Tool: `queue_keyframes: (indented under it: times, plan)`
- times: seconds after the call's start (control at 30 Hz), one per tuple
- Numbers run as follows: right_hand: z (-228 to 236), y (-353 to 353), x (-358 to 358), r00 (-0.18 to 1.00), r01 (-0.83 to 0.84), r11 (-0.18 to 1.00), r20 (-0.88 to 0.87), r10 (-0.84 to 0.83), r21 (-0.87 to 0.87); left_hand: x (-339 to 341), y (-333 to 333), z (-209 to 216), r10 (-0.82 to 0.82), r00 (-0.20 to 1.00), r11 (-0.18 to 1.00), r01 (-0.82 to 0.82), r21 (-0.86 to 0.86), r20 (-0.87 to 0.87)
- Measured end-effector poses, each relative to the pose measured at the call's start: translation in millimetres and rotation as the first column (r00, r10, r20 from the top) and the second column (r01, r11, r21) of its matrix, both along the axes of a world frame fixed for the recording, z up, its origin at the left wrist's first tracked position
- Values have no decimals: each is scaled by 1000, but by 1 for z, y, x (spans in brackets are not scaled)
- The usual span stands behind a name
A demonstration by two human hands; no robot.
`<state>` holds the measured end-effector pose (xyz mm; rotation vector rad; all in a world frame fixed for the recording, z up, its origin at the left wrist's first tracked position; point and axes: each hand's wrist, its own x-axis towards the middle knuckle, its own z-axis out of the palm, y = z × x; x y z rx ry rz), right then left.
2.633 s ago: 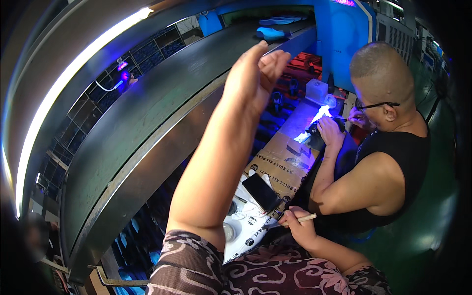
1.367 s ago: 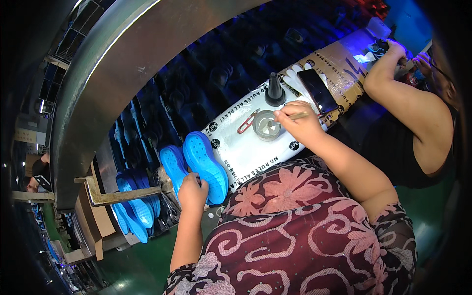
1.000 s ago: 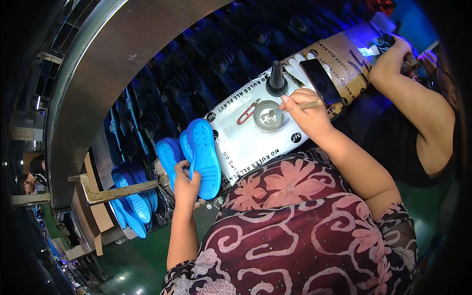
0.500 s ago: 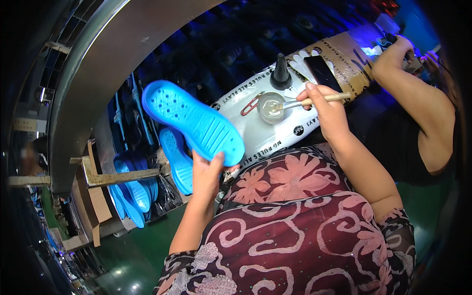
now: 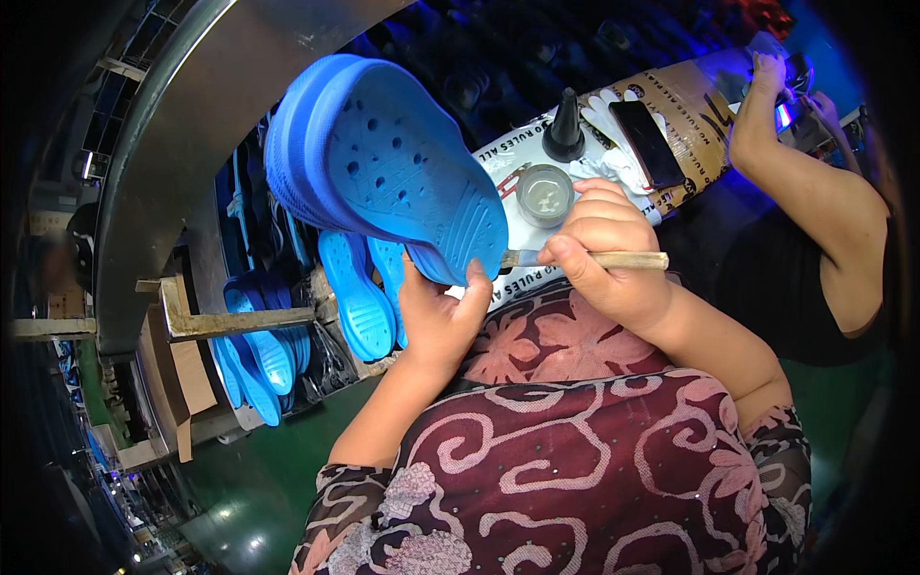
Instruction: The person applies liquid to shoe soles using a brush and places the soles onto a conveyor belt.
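Tilted up in front of me is a blue shoe sole (image 5: pixel 412 163) with holes at its wide end and ridges towards the heel. My left hand (image 5: pixel 436 311) is closed on its heel end, thumb on the near face. My right hand (image 5: pixel 609 254) grips a paintbrush (image 5: pixel 632 260) by its wooden handle. The brush's tip meets the heel edge of the sole; its bristles are mostly hidden there. Just beyond my right hand, a clear cup (image 5: pixel 544 196) of pale, glossy liquid stands on the wrapped surface (image 5: pixel 508 158).
Past the cup stand a black cone-topped bottle (image 5: pixel 564 134), white gloves (image 5: pixel 613 115) and a phone (image 5: pixel 647 144). Several blue soles (image 5: pixel 355 297) lie at left, near a metal bar (image 5: pixel 240 324) and a cardboard box (image 5: pixel 177 374). Another person's arm (image 5: pixel 815 182) works at right.
My left hand has raised and tilted the sole, bringing it closer. My right hand has moved the paintbrush out of the cup, leftward and nearer, to the sole's heel edge.
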<state>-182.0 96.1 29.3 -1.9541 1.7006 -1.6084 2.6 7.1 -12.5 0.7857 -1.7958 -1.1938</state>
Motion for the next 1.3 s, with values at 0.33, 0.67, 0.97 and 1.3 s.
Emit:
queue_keyframes:
  times: [0.33,0.67,0.97,1.3]
  plan:
    - [1,-3,-4,999,37,998,5,-37,60,1,-4,-4,13,1000,998,-14,-55,-20]
    - [-1,-3,-8,997,38,998,-64,-35,49,0,-3,-4,45,999,998,-46,-34,-22]
    - [-5,2,-3,998,-42,997,-46,46,70,2,-2,-12,22,997,983,-35,-180,-78]
    - [-3,0,4,1000,-27,999,3,27,25,-6,1,-10,22,973,986,-59,-158,-228]
